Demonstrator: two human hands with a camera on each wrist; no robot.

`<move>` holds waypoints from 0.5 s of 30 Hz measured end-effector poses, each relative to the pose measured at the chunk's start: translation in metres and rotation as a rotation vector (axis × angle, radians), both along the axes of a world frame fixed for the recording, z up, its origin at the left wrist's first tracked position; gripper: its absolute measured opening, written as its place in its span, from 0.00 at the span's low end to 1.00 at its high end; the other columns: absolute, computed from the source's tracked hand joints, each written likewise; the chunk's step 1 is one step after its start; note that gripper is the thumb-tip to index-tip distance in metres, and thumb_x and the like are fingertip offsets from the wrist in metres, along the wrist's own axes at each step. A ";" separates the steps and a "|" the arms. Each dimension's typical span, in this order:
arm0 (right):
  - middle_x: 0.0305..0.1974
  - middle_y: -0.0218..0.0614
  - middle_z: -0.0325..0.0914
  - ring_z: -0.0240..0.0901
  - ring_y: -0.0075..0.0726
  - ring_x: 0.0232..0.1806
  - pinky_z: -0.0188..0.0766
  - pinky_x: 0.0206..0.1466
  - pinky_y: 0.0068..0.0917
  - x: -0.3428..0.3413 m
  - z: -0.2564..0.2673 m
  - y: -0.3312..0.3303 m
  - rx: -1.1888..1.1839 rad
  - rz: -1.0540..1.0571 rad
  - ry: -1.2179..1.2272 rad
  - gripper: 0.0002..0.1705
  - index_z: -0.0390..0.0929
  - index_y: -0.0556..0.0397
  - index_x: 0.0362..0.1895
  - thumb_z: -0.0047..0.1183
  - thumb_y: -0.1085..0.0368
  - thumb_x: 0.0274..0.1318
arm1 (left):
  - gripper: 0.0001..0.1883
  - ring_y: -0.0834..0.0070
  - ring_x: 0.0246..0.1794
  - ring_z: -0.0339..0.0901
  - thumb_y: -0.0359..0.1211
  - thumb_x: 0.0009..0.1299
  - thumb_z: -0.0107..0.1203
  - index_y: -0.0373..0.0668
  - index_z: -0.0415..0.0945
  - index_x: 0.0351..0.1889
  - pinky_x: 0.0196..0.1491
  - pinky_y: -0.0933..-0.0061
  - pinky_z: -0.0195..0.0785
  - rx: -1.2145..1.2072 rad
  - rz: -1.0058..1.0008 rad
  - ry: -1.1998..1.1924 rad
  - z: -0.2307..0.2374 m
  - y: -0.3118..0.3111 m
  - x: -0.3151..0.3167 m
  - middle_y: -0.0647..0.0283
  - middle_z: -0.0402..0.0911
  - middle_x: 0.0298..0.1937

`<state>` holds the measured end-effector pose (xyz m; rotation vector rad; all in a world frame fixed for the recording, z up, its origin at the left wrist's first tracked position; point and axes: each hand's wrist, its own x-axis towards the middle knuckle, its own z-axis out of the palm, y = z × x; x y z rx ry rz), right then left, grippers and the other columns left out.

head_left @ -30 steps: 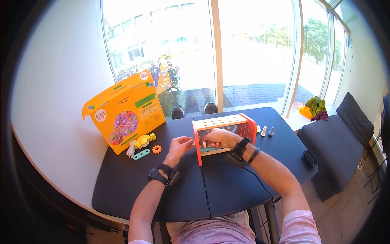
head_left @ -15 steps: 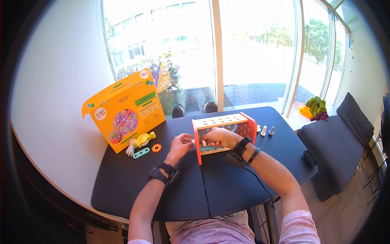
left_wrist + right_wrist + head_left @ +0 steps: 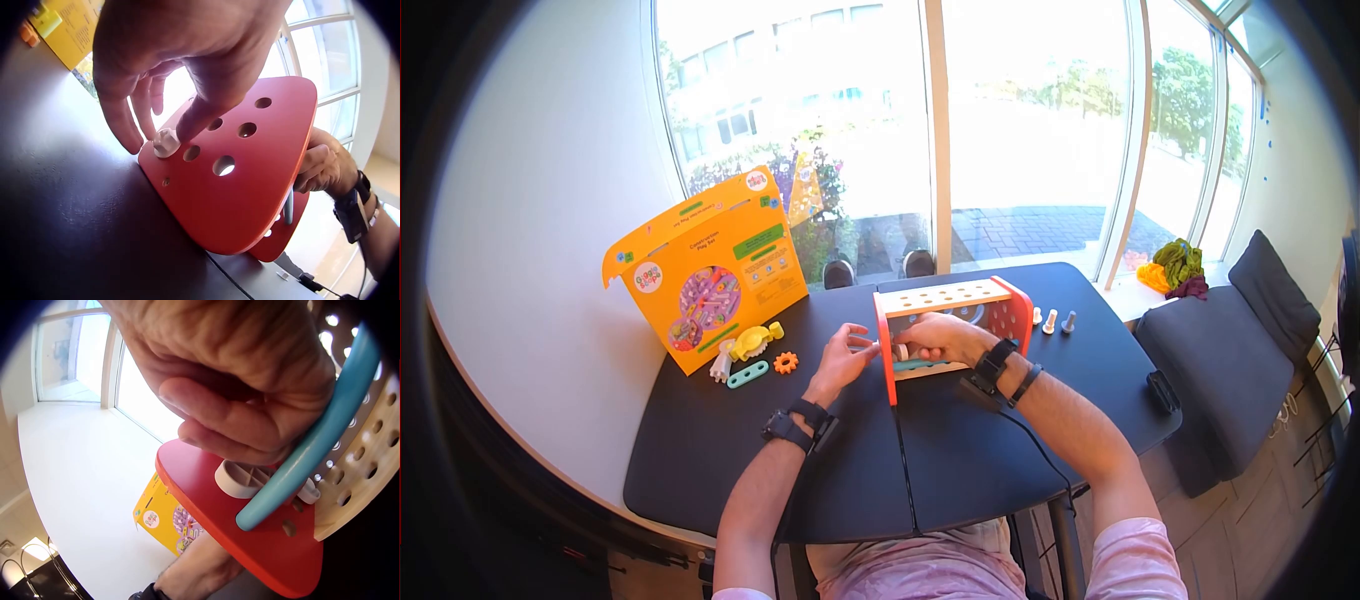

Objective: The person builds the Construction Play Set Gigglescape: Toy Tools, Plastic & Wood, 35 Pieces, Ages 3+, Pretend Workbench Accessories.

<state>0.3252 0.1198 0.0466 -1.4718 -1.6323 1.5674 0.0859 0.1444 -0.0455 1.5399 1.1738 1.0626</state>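
A toy bench with red end panels [image 3: 888, 350] and a perforated pale wooden top [image 3: 945, 298] stands on the table. In the left wrist view, my left hand [image 3: 181, 69] pinches a white hexagonal piece [image 3: 166, 143] against the outer face of the near red panel, using thumb and fingertips. My right hand [image 3: 945, 340] is inside the bench, fingers curled beside that panel's inner face. In the right wrist view, a cream ribbed piece [image 3: 240, 480] lies just below my right fingers, next to a blue bar [image 3: 306, 453]; the right thumb and fingertip contact are hidden.
An orange box [image 3: 710, 270] stands at the left rear. Before it lie a yellow toy piece [image 3: 752, 344], a white piece [image 3: 722, 362], a teal strip [image 3: 748, 375] and an orange gear [image 3: 786, 363]. Several bolts [image 3: 1050, 321] stand right of the bench.
My left fingers have shifted slightly and spread a little at the outer face of the red panel. The right hand and the bench look unmoved.
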 end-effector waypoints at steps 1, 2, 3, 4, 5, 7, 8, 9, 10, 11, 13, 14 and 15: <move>0.20 0.22 0.76 0.66 0.14 0.16 0.60 0.18 0.18 0.000 0.001 0.000 -0.004 0.000 -0.006 0.18 0.85 0.53 0.33 0.61 0.57 0.78 | 0.21 0.66 0.52 0.91 0.26 0.80 0.67 0.34 0.75 0.68 0.49 0.67 0.89 -0.060 0.032 0.031 0.000 0.002 0.000 0.52 0.89 0.55; 0.20 0.22 0.76 0.66 0.14 0.16 0.60 0.18 0.18 0.000 0.001 -0.001 -0.002 0.002 -0.008 0.18 0.85 0.53 0.33 0.61 0.57 0.78 | 0.21 0.66 0.53 0.90 0.26 0.80 0.67 0.34 0.75 0.68 0.49 0.67 0.88 -0.075 -0.007 0.000 -0.006 0.006 -0.002 0.52 0.89 0.56; 0.20 0.22 0.76 0.66 0.14 0.16 0.60 0.18 0.17 0.000 0.001 -0.002 0.001 0.006 -0.010 0.18 0.85 0.53 0.33 0.61 0.57 0.78 | 0.22 0.66 0.53 0.90 0.26 0.79 0.67 0.34 0.75 0.68 0.50 0.67 0.88 -0.090 -0.046 -0.031 -0.013 0.012 -0.005 0.52 0.89 0.56; 0.20 0.21 0.75 0.66 0.14 0.16 0.60 0.18 0.17 -0.001 0.004 -0.005 0.005 0.009 -0.013 0.18 0.85 0.53 0.33 0.60 0.58 0.79 | 0.22 0.65 0.54 0.90 0.26 0.79 0.67 0.34 0.75 0.69 0.50 0.67 0.88 -0.103 -0.085 -0.062 -0.013 0.013 -0.005 0.52 0.89 0.56; 0.20 0.21 0.75 0.65 0.14 0.16 0.60 0.18 0.17 -0.001 0.007 -0.007 0.002 0.005 -0.014 0.18 0.85 0.53 0.33 0.60 0.58 0.78 | 0.22 0.66 0.53 0.90 0.27 0.79 0.67 0.34 0.75 0.69 0.50 0.67 0.88 -0.016 -0.089 -0.033 -0.014 0.012 -0.005 0.52 0.89 0.56; 0.20 0.21 0.75 0.65 0.14 0.16 0.60 0.18 0.17 -0.001 0.012 -0.011 -0.005 -0.005 -0.017 0.18 0.85 0.53 0.33 0.61 0.58 0.78 | 0.22 0.67 0.52 0.91 0.28 0.80 0.67 0.35 0.75 0.69 0.50 0.68 0.88 0.156 -0.099 0.025 -0.016 0.010 -0.005 0.53 0.90 0.55; 0.20 0.21 0.75 0.65 0.14 0.16 0.60 0.18 0.17 -0.001 0.009 -0.009 0.002 -0.003 -0.007 0.18 0.85 0.53 0.32 0.61 0.58 0.78 | 0.20 0.69 0.51 0.91 0.30 0.81 0.66 0.34 0.77 0.68 0.50 0.69 0.88 0.139 -0.070 0.051 -0.018 0.011 -0.005 0.53 0.90 0.55; 0.20 0.21 0.75 0.65 0.14 0.16 0.59 0.18 0.17 -0.001 0.006 -0.006 0.009 -0.001 0.004 0.18 0.85 0.53 0.32 0.61 0.58 0.78 | 0.19 0.70 0.50 0.91 0.31 0.82 0.66 0.34 0.79 0.67 0.50 0.69 0.88 0.122 -0.040 0.076 -0.019 0.012 -0.004 0.53 0.91 0.54; 0.19 0.21 0.74 0.65 0.14 0.16 0.59 0.17 0.17 -0.001 0.004 -0.006 0.015 0.000 0.014 0.18 0.84 0.53 0.32 0.61 0.58 0.78 | 0.18 0.71 0.49 0.91 0.33 0.83 0.65 0.34 0.81 0.66 0.49 0.70 0.88 0.104 -0.011 0.102 -0.019 0.012 -0.004 0.53 0.91 0.54; 0.19 0.21 0.75 0.65 0.14 0.16 0.59 0.17 0.18 0.000 0.002 -0.005 0.015 -0.002 0.023 0.18 0.84 0.53 0.32 0.62 0.58 0.78 | 0.17 0.71 0.48 0.91 0.33 0.83 0.65 0.33 0.84 0.64 0.49 0.69 0.88 0.045 -0.042 0.085 -0.020 0.012 -0.004 0.54 0.92 0.53; 0.19 0.21 0.75 0.65 0.15 0.16 0.59 0.17 0.18 0.000 0.001 -0.004 0.014 -0.003 0.038 0.18 0.85 0.54 0.32 0.62 0.58 0.78 | 0.15 0.71 0.46 0.92 0.34 0.84 0.64 0.32 0.88 0.59 0.49 0.69 0.88 -0.074 -0.101 0.050 -0.020 0.013 -0.005 0.54 0.93 0.50; 0.19 0.21 0.75 0.65 0.15 0.16 0.59 0.17 0.18 -0.001 0.002 -0.004 0.015 -0.003 0.032 0.17 0.85 0.54 0.33 0.62 0.58 0.78 | 0.15 0.71 0.45 0.92 0.35 0.84 0.64 0.32 0.89 0.57 0.49 0.69 0.88 -0.051 -0.087 0.068 -0.019 0.013 -0.005 0.55 0.94 0.48; 0.19 0.21 0.74 0.65 0.15 0.16 0.59 0.17 0.18 -0.002 0.002 -0.004 0.015 -0.004 0.026 0.17 0.85 0.54 0.33 0.62 0.58 0.78 | 0.15 0.72 0.44 0.92 0.36 0.84 0.64 0.32 0.90 0.56 0.49 0.69 0.88 -0.027 -0.074 0.085 -0.018 0.012 -0.005 0.56 0.94 0.46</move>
